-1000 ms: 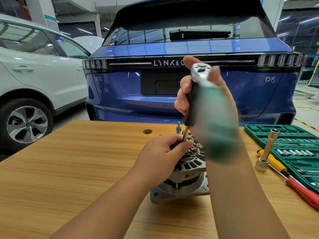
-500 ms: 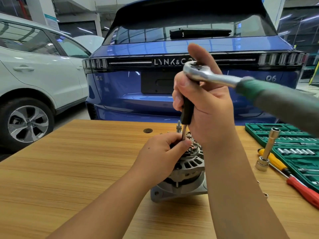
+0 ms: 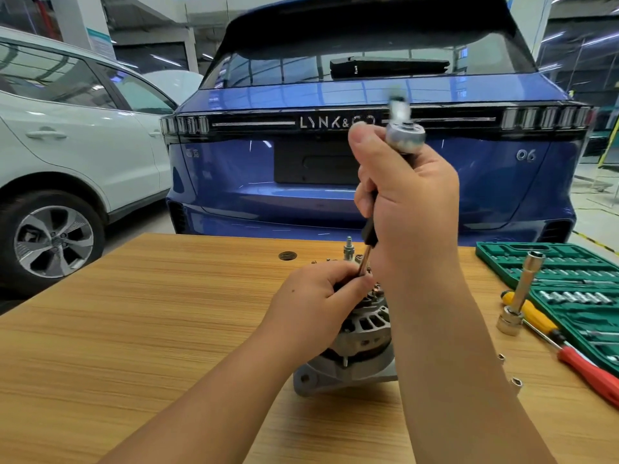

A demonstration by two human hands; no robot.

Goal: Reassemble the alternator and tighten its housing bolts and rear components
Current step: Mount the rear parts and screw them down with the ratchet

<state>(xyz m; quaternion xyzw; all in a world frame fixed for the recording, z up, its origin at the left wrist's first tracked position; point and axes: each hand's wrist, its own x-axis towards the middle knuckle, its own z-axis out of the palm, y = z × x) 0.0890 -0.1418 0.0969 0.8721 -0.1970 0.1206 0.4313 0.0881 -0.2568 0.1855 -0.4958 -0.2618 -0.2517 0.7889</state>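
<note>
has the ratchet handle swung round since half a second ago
Yes. The ratchet handle pointed right, across the blue car's "06" badge; now it points away, a blur above the head. The right hand grips the driver below.

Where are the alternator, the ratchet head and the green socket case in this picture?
alternator (image 3: 363,333): head view, on its finned grey housing.
ratchet head (image 3: 404,137): head view, on the round metal head above the right hand.
green socket case (image 3: 502,256): head view, on its far left rim.
</note>
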